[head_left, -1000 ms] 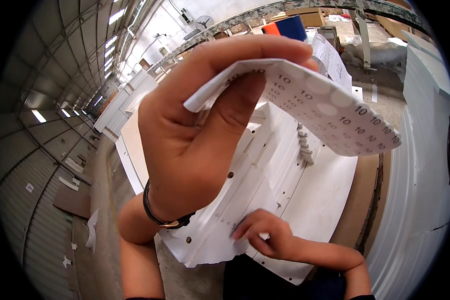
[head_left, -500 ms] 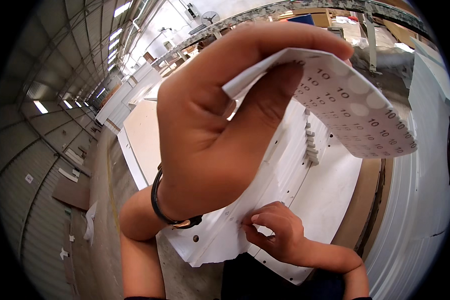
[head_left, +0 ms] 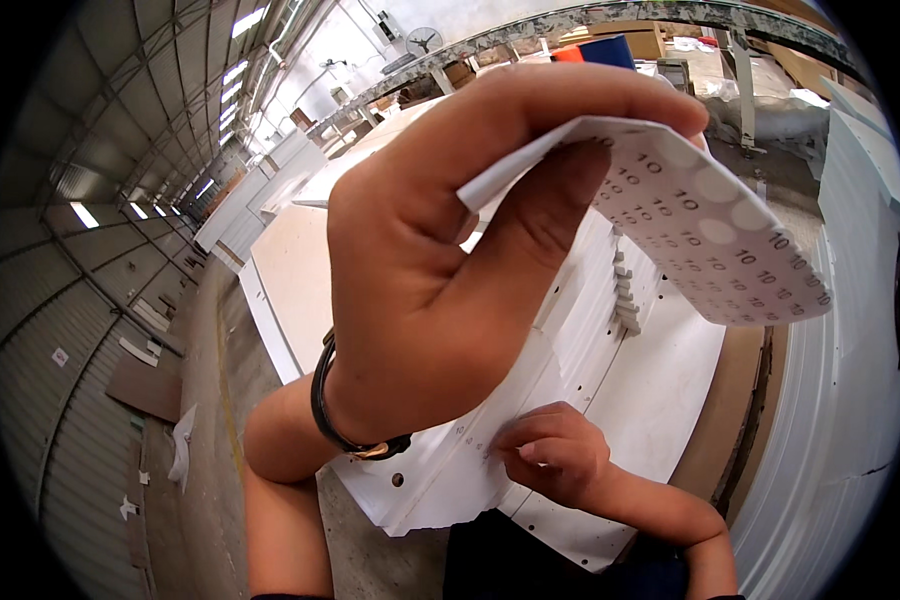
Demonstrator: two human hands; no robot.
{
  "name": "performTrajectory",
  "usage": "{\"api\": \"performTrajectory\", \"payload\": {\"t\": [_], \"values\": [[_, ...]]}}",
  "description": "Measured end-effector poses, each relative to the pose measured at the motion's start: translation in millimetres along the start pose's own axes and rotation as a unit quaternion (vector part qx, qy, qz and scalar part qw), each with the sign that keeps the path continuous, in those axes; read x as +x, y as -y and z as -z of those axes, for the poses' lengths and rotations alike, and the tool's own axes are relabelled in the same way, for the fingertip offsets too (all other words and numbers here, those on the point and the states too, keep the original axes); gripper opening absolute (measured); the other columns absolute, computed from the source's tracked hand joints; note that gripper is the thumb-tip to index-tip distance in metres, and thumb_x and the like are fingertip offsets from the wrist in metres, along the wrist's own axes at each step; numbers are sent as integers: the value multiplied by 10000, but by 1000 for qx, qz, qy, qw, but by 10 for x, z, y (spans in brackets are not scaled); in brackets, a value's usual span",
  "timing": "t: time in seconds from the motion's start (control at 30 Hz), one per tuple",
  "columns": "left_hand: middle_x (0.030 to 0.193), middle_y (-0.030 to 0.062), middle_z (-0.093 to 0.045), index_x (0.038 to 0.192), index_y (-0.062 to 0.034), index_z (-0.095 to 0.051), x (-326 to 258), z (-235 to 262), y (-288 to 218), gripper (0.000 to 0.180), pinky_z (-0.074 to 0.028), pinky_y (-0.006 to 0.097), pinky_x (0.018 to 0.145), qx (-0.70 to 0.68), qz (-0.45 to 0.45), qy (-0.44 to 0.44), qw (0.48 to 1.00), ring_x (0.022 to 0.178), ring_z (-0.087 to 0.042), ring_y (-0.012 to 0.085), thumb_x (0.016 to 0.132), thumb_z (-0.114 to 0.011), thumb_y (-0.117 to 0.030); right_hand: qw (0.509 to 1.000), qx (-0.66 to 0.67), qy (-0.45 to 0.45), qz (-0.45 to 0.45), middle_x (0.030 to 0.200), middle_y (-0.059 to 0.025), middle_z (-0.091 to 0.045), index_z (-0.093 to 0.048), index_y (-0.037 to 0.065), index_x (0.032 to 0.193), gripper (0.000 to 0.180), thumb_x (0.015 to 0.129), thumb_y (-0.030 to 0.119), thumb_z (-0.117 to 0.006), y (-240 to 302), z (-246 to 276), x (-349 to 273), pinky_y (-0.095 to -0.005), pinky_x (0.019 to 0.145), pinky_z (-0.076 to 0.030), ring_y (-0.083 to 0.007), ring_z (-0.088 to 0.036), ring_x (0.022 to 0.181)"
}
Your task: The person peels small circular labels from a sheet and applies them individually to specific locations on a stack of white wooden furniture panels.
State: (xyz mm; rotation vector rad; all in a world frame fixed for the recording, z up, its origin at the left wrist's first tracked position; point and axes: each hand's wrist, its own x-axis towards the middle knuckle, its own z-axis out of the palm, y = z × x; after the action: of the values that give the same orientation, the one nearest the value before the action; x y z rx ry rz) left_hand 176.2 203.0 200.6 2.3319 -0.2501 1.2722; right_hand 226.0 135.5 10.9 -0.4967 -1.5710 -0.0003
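Observation:
My left hand (head_left: 440, 270), a dark band at its wrist, is raised close in front. Between thumb and fingers it grips a bent sticker sheet (head_left: 710, 240) with rows of small round printed stickers; several spots on it are bare. Lower down, my right hand (head_left: 555, 455) has its fingers curled, the tips against a white panel (head_left: 435, 490). Whether anything is under those fingertips is hidden. Beside them, a short row of small printed round stickers (head_left: 468, 438) sits on the panel, which also has a dark round hole (head_left: 398, 480).
More white boards (head_left: 650, 400) with small holes lie to the right, next to brown cardboard (head_left: 715, 440). White panels (head_left: 840, 400) line the far right side. A long metal-framed bench (head_left: 610, 22) crosses the back. A dark blue and orange object (head_left: 605, 50) stands behind my left hand.
My right fingers have gone from a raised pinch to lying lower against the panel. My left hand and the sheet have shifted slightly down in view.

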Motion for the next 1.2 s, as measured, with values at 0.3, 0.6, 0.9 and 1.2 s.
{"api": "performTrajectory", "payload": {"t": [0.3,0.6,0.9,1.2], "values": [[993,163,-625,1125,-38,-538,-31,79,30,278,-521,361,801,45,-5,42,998,898,-629,281,887,-477,-169,997,-21,-16,-73,846,-75,-607,-539,55,879,270,649,3,-671,161,-15,42,-263,567,-487,-206,-575,697],[984,162,-629,1120,-38,-541,3,60,11,275,-521,360,800,51,-16,63,997,898,-630,274,886,-480,-168,993,-113,-4,-15,805,-53,-569,-505,91,740,184,594,62,-615,98,-71,33,-239,514,-447,-176,-532,648],[982,161,-630,1114,-34,-542,-12,82,-13,270,-521,370,798,56,-15,68,996,881,-636,272,889,-473,-167,999,-23,2,-31,891,-79,-611,-476,89,723,195,654,30,-650,31,-14,-101,-261,579,-482,-205,-577,747],[979,168,-629,1118,-23,-534,-19,103,31,275,-521,373,791,52,-13,69,996,877,-637,276,889,-471,-162,997,12,-47,-61,880,-102,-648,-409,83,709,264,691,-22,-651,51,-77,-104,-269,622,-512,-215,-613,753]]}}
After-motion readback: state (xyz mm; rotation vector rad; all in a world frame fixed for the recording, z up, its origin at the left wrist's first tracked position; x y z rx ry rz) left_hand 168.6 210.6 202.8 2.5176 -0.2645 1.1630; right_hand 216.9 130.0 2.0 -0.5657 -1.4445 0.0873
